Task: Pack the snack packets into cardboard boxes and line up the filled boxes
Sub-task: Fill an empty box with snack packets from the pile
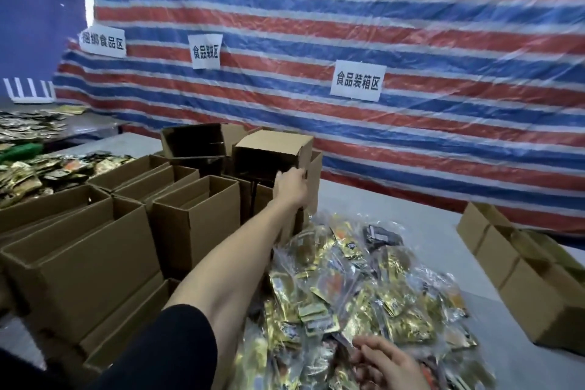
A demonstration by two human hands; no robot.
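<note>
A big heap of snack packets (364, 294) in clear and gold wrapping lies on the table in front of me. My left hand (289, 184) is stretched out far to a small empty cardboard box (275, 149) lying on its side atop the stack, and grips its lower edge. My right hand (386, 364) rests low on the packet heap, fingers curled among the packets; whether it holds one I cannot tell. Several open empty cardboard boxes (190, 215) stand to the left.
A row of filled boxes (519, 266) stands at the right. More loose packets (47, 171) lie at the far left. A striped tarpaulin wall (348, 25) with paper signs closes the back. Grey table surface (395, 206) shows between heap and wall.
</note>
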